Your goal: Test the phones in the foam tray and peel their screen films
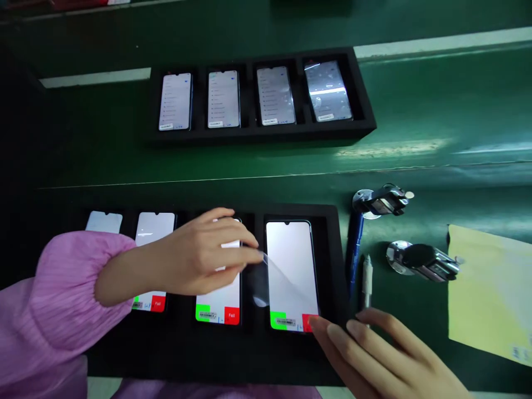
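Note:
My left hand [208,255], in a pink sleeve, reaches over the lower tray with its thumb and forefinger pinched on a clear film [261,285]. That film lies slantwise at the left side of the rightmost phone [291,266], whose lit white screen has a green and a red block at the bottom. At the phone's lower right corner, a fingertip of my right hand [374,349] touches the red block. The right fingers are stretched out and slightly apart. Beneath my left hand and forearm, another phone [218,310] and a third phone [155,227] are partly hidden.
A black foam tray [332,233] holds the near phones; a second black tray [266,136] with several lit phones stands behind it. To the right are a blue pen [355,244], a white pen [367,277], two metal-based holders [384,200] and a yellow sheet [486,293].

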Action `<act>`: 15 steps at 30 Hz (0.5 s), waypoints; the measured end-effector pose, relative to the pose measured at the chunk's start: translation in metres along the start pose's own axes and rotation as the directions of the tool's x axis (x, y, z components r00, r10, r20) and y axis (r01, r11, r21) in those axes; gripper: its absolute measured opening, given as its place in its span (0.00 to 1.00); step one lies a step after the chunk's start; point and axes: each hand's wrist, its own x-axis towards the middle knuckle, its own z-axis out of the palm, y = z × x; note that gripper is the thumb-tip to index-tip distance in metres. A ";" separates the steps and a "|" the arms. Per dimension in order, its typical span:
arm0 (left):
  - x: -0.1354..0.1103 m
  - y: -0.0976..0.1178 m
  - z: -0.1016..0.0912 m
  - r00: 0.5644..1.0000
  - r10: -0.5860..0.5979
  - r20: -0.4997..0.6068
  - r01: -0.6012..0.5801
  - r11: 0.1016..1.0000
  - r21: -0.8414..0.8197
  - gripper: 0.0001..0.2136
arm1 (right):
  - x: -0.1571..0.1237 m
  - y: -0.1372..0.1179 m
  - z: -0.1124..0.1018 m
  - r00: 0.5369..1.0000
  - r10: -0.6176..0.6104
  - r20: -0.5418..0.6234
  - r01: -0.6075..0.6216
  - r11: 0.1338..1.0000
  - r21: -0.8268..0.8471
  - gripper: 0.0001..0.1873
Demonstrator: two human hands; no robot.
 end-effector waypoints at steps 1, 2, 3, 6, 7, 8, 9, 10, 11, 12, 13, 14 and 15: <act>-0.006 -0.001 -0.001 0.996 -0.085 -0.025 0.087 0.994 0.071 0.13 | 0.008 0.007 0.003 0.999 0.002 -0.034 -0.001 0.999 0.040 0.22; -0.013 -0.003 -0.003 0.982 -0.180 -0.051 0.186 0.969 0.163 0.12 | 0.018 0.016 0.007 0.997 0.024 -0.067 -0.019 0.997 0.081 0.19; -0.021 -0.004 -0.005 0.959 -0.272 -0.080 0.284 0.923 0.259 0.13 | 0.030 0.025 0.011 0.994 0.065 -0.091 -0.053 0.991 0.121 0.15; -0.040 -0.007 -0.007 0.880 -0.453 -0.140 0.466 0.769 0.438 0.16 | 0.061 0.049 0.022 0.947 0.313 -0.070 -0.306 0.947 0.097 0.11; -0.044 -0.008 -0.006 0.869 -0.472 -0.149 0.484 0.750 0.450 0.17 | 0.070 0.055 0.025 0.917 0.395 -0.048 -0.392 0.918 0.063 0.12; -0.046 -0.011 -0.004 0.867 -0.474 -0.153 0.489 0.749 0.447 0.17 | 0.076 0.060 0.027 0.888 0.459 -0.024 -0.458 0.888 0.031 0.14; -0.046 -0.013 -0.002 0.871 -0.464 -0.161 0.484 0.760 0.433 0.17 | 0.080 0.063 0.028 0.867 0.498 -0.013 -0.497 0.867 0.013 0.16; -0.045 -0.017 0.000 0.876 -0.449 -0.174 0.479 0.776 0.410 0.16 | 0.083 0.066 0.029 0.857 0.515 -0.011 -0.515 0.857 0.006 0.16; -0.043 -0.021 0.000 0.880 -0.435 -0.192 0.475 0.794 0.378 0.14 | 0.084 0.067 0.029 0.854 0.520 -0.012 -0.519 0.854 0.013 0.15; -0.041 -0.026 0.000 0.880 -0.424 -0.212 0.474 0.813 0.338 0.11 | 0.083 0.069 0.029 0.853 0.522 -0.015 -0.521 0.853 0.024 0.13; -0.037 -0.029 -0.001 0.879 -0.418 -0.232 0.473 0.829 0.298 0.08 | 0.082 0.070 0.028 0.855 0.518 -0.023 -0.517 0.855 0.040 0.12; -0.035 -0.031 -0.002 0.877 -0.410 -0.250 0.469 0.843 0.263 0.06 | 0.081 0.070 0.027 0.856 0.515 -0.032 -0.513 0.856 0.058 0.10; -0.032 -0.029 -0.004 0.880 -0.394 -0.265 0.455 0.859 0.235 0.06 | 0.078 0.069 0.026 0.858 0.512 -0.043 -0.508 0.858 0.077 0.10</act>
